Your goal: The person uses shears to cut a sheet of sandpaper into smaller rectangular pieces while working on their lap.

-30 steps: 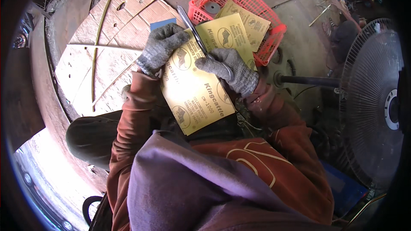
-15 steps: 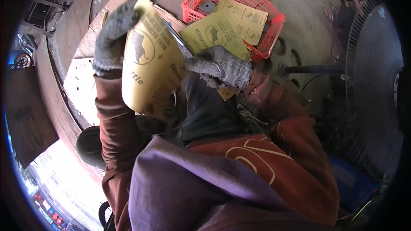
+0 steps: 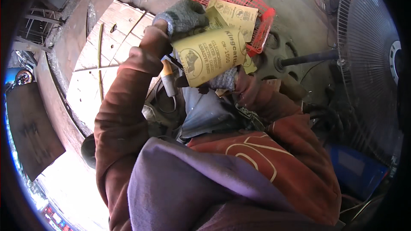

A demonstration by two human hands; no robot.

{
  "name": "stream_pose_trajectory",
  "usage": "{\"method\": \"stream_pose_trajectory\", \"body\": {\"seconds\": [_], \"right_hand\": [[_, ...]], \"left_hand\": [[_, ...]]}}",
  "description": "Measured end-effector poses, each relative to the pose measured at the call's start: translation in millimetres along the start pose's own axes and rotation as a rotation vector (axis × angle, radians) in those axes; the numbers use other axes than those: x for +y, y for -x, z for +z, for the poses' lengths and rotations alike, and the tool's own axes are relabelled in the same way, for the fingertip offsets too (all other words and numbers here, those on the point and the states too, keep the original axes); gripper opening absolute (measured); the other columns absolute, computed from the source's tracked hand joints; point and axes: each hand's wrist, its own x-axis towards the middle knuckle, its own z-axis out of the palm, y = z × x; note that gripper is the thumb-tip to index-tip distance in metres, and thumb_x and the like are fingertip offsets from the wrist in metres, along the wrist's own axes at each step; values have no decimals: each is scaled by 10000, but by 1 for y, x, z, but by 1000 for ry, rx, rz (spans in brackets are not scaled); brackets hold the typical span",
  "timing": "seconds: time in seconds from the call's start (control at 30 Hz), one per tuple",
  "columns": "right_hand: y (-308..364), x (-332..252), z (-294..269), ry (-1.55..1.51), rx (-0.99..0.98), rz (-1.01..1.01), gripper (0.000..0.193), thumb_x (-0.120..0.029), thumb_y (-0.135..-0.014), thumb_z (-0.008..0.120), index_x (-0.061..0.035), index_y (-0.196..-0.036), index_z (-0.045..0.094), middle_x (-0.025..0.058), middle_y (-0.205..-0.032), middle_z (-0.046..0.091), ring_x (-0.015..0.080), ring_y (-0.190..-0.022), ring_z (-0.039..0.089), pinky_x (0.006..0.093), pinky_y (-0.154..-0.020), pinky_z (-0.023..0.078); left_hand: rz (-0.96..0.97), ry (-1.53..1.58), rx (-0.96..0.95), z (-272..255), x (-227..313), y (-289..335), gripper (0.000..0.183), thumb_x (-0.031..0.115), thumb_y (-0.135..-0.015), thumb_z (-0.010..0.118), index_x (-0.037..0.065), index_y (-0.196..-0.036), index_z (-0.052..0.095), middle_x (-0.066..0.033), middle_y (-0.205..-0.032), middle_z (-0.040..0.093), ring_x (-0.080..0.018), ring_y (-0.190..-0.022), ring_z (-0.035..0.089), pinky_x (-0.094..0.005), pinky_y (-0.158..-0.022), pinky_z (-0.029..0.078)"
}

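Observation:
My left hand [image 3: 184,17], in a grey knit glove, is raised in front of me and pinches the top corner of a yellow sheet of abrasive paper [image 3: 209,57]. The sheet hangs tilted and covers most of my right hand [image 3: 225,79], also gloved, which sits right behind its lower edge. What the right hand grips is hidden. A tool with an orange and grey handle [image 3: 168,77] shows just left of the sheet, below my left wrist. More yellow sheets [image 3: 237,13] lie in a red plastic basket [image 3: 262,15] beyond my hands.
A round wooden spool top [image 3: 102,64] lies to the left, with a thin yellowish rod across it. A large standing fan [image 3: 372,60] fills the right side, its pole [image 3: 306,57] reaching toward the basket. A blue box [image 3: 355,171] sits at lower right.
My left hand has swung the sheet from far left toward the middle, over the basket. The sheet in hand looks smaller than a second ago. My right hand has slipped behind it.

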Motion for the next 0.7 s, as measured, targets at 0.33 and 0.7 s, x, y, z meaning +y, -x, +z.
{"method": "stream_pose_trajectory", "body": {"seconds": [0.33,0.7], "right_hand": [[92,-31,46,939,-173,261,302,-211,-950,608,-81,-1222,610,220,-1165,686,370,-1050,713,500,-820,594],[124,-44,3,618,-133,-23,363,-186,-891,741,-61,-1217,640,143,-928,681,290,-899,704,407,-746,585]], "left_hand": [[-168,468,536,-1,24,89,309,276,-966,795,-2,-1098,769,-33,-919,754,-103,-790,665,-266,-740,545],[-89,690,908,16,20,154,129,96,-917,836,29,-974,741,-33,-877,766,-93,-758,683,-252,-723,549]]}}
